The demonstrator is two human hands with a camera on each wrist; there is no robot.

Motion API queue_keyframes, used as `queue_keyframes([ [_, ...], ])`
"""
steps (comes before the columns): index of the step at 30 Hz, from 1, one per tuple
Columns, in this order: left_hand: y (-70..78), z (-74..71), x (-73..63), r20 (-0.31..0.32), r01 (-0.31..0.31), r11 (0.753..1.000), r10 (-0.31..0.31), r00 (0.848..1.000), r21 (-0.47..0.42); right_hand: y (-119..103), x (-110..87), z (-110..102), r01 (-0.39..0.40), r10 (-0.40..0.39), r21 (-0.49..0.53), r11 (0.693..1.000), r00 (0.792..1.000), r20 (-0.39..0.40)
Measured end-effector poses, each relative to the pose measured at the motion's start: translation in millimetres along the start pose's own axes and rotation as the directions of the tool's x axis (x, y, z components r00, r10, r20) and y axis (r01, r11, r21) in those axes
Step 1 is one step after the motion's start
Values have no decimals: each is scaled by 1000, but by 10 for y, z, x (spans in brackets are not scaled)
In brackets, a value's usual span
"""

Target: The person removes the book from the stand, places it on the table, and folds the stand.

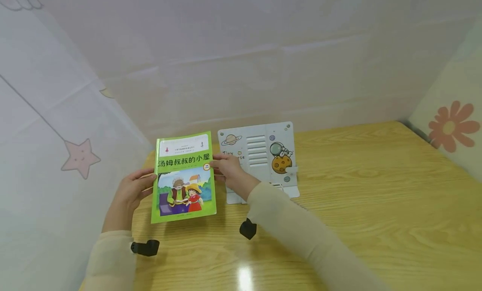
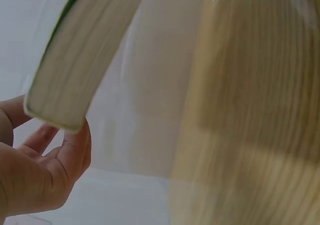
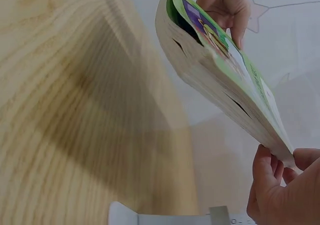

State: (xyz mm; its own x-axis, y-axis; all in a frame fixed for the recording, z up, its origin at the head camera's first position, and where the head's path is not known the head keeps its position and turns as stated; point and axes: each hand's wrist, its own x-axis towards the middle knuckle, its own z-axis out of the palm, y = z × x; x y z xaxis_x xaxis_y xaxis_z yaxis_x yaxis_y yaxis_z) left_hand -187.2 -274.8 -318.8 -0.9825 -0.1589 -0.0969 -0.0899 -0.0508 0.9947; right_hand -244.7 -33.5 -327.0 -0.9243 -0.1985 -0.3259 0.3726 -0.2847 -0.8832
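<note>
A thick green book (image 1: 184,178) with a cartoon cover is held up off the table, cover towards the head camera. My left hand (image 1: 132,190) grips its left edge, thumb at the front. In the left wrist view the book's page block (image 2: 75,60) rests between that hand's thumb and fingers. My right hand (image 1: 234,172) pinches the right edge, and in the right wrist view its thumb and fingers (image 3: 262,172) hold a corner of the book. Behind the right hand a white book stand (image 1: 257,157) with a planet and an astronaut print stands upright, partly hidden by hand and sleeve.
The wood-grain table (image 1: 369,190) reaches far to the right of the stand. A pale cloth backdrop (image 1: 263,73) rises behind the table, and a printed side sheet (image 1: 49,199) hangs close by the left arm. Black wrist cameras sit on both sleeves.
</note>
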Motion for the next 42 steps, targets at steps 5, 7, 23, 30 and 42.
queue_keyframes([
  [5,-104,-127,36,-4,77,997,-77,997,-4,102,31,87,-28,28,14,1000,1000,-1],
  [7,-141,-169,58,4,105,994,-105,994,-18,138,37,115,-31,31,16,999,1000,2],
  [23,-322,-304,159,-17,201,978,-200,980,57,410,129,129,-93,93,-4,996,995,35],
  [30,-449,-381,212,-22,234,960,-234,972,156,539,174,186,-121,121,-3,993,992,27],
  [42,-565,-354,308,-99,248,947,-232,968,203,603,224,210,-141,141,12,990,990,-17],
])
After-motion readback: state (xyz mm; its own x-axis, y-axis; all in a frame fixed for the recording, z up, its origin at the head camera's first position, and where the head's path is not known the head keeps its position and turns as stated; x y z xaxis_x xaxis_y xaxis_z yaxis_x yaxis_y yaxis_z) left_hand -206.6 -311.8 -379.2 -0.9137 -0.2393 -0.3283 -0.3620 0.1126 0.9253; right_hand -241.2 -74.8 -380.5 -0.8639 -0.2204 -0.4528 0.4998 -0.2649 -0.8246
